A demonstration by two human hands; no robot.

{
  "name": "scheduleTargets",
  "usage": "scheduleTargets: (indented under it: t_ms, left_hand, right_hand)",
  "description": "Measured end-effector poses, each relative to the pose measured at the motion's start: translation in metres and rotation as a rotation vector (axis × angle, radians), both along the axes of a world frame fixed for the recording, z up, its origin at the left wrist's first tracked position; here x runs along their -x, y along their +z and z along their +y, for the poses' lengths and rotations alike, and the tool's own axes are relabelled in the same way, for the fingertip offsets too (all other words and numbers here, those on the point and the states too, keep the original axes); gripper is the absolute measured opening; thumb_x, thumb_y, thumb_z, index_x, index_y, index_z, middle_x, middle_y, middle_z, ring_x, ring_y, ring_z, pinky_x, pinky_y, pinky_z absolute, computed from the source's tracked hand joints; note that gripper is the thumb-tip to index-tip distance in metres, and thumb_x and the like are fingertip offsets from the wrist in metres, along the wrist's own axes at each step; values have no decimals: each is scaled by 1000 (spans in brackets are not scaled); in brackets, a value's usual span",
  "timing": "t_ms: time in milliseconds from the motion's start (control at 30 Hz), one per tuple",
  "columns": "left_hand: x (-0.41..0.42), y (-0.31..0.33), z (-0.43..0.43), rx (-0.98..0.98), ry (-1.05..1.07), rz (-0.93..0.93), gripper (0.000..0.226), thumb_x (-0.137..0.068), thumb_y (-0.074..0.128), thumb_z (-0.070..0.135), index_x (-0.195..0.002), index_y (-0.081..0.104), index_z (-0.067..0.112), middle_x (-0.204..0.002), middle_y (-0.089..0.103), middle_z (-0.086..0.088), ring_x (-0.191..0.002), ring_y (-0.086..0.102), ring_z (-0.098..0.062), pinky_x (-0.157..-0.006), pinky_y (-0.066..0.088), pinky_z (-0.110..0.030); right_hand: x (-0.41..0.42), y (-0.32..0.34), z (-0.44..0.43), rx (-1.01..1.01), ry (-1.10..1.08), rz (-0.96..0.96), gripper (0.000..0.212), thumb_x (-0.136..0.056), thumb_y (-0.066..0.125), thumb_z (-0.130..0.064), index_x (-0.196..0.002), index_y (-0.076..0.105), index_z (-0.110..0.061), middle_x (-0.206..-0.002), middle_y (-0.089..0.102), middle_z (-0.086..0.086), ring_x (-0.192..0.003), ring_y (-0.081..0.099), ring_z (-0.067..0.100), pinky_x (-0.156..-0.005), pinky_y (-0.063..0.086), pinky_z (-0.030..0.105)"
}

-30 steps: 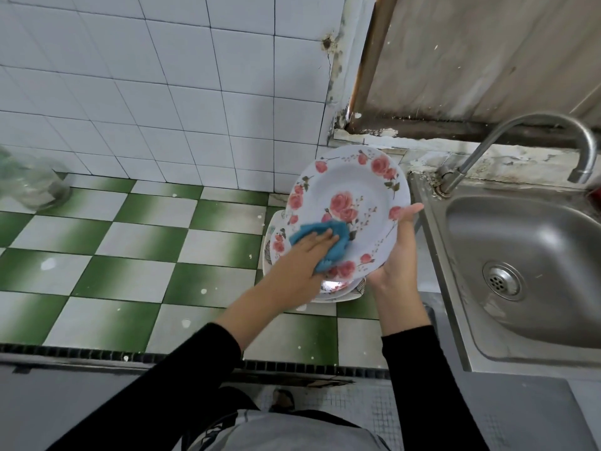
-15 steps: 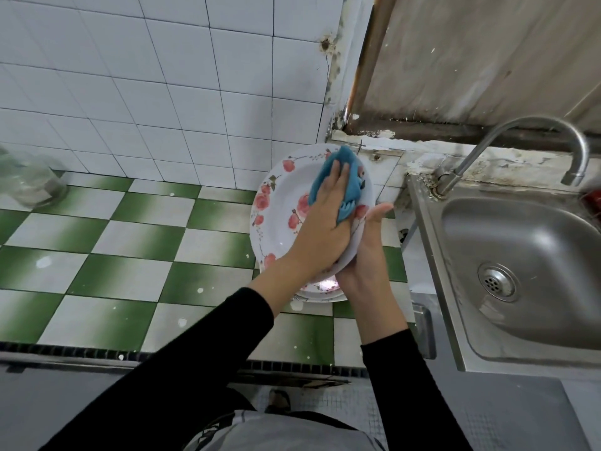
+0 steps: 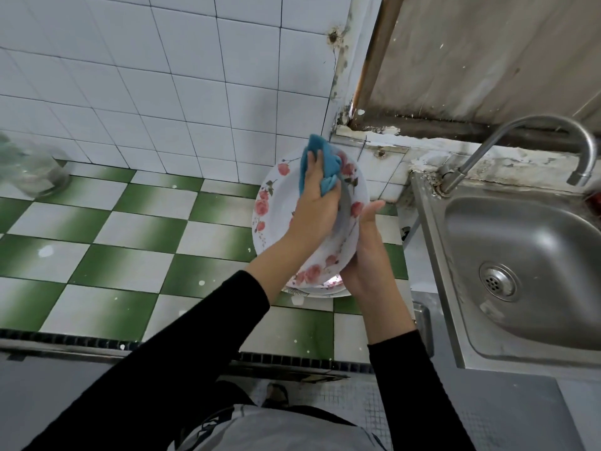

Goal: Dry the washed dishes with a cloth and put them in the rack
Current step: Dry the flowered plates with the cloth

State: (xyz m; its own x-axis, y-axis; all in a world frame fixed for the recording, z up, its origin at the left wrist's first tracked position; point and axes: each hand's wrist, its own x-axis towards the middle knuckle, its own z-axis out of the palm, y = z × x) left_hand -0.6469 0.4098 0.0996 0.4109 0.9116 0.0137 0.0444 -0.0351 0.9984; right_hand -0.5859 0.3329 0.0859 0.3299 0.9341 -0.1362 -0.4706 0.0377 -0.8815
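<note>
One second ago the blue cloth (image 3: 325, 161) was in the middle of the flowered plate (image 3: 276, 216), and the plate's face looked up at the camera. Now the plate stands more on its edge, turned to the left, and the cloth is up at the top rim. So the wiping has gone from the middle out to the edge. I think this side is nearly dry. The back may need a wipe next.

The left hand (image 3: 313, 203) holds the cloth, with its fingers (image 3: 313, 167) curled round it, and presses it on the plate. The right hand (image 3: 367, 255) holds the plate by its right rim and back. Its thumb points up, and its other fingers are hidden behind the plate.

The plate is in the air, just above a stack of plates (image 3: 312, 289) on the counter (image 3: 130, 239). No rack can be seen.

The plate is round, white, smooth and shiny, with pink roses round the rim. It could be slippery. The cloth is soft and bunched up. The counter has hard green and white square tiles. The sink (image 3: 536, 255) and the bent tap (image 3: 520, 131) are shiny metal.
</note>
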Motion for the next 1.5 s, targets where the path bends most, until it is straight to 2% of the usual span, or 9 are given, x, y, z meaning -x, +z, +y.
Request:
scheduleTargets:
  t_ms: [133, 200, 367, 500, 667, 833, 967, 1300, 1500]
  left_hand:
    - [-3, -18, -25, -212, -41, -55, 62, -101, 47, 23, -155, 17, 27, -161, 19, 9, -147, 21, -11, -121, 21, -31]
    - [2, -32, -12, -330, -67, 14, 61, -101, 42, 22, -155, 14, 29, -163, 16, 3, -150, 16, -18, -121, 22, -46]
    - [42, -52, 41, -497, 16, 589, 65, -102, 40, 23, -156, 3, 17, -164, -2, -2, -151, -7, -22, -123, 1, -43]
    - [68, -73, 24, -707, -291, 836, 69, -98, 48, 21, -156, 10, 17, -164, 4, 0, -150, -5, -18, -124, 0, -36]
    - [68, -79, -38, -490, -441, 645, 61, -101, 45, 17, -155, 18, 23, -162, 13, 9, -146, -1, -5, -123, 5, -34]
    - [38, -43, -65, -357, -503, 318, 57, -102, 46, 17, -154, 24, 27, -160, 19, 14, -147, 7, 2, -119, 9, -21]
    - [18, -26, -47, -376, -502, 200, 61, -101, 44, 12, -155, 18, 23, -163, 11, 10, -149, 5, -4, -124, 7, -33]
    - [26, -29, 47, -793, -116, 753, 73, -98, 45, 20, -156, 1, 17, -163, -7, 2, -150, -12, -20, -123, -3, -41]
    - [52, -56, 11, -707, -456, 968, 68, -101, 40, 22, -156, 1, 19, -164, -2, 2, -150, -9, -15, -119, -11, -29]
  right_hand:
    - [-3, -2, 0, -9, -16, 20, 85, -74, 59, -71, -140, 52, -18, -134, 64, 11, -127, 59, 29, -113, 40, 56]
    - [-3, -3, -1, -17, -20, 34, 84, -77, 61, -68, -142, 50, -16, -136, 62, 14, -128, 58, 32, -112, 39, 58]
    - [-5, 3, -6, -21, -124, 119, 101, -68, 73, -70, -146, 45, -13, -140, 58, 19, -128, 57, 37, -105, 45, 60]
    - [-23, -1, -8, -88, -217, 163, 83, -81, 49, -69, -146, 46, -18, -139, 59, 15, -130, 55, 38, -104, 47, 59]
    - [-32, -6, -5, -71, -298, 246, 90, -78, 57, -73, -147, 48, -16, -146, 53, 17, -136, 48, 40, -115, 33, 61]
    - [-28, -8, -1, 50, -335, 237, 63, -95, 29, -70, -124, 60, -24, -127, 68, 8, -118, 65, 27, -97, 55, 41]
    - [-14, -4, -2, 10, -262, 229, 80, -88, 32, -72, -139, 54, -14, -121, 69, 9, -115, 67, 26, -91, 57, 38]
    - [-9, 1, -6, -126, -147, 268, 72, -88, 29, -65, -138, 56, -21, -135, 64, 11, -125, 60, 32, -101, 52, 50]
    - [-33, -2, -9, -131, -229, 294, 73, -91, 33, -65, -143, 50, -17, -140, 59, 15, -131, 55, 37, -107, 46, 54]
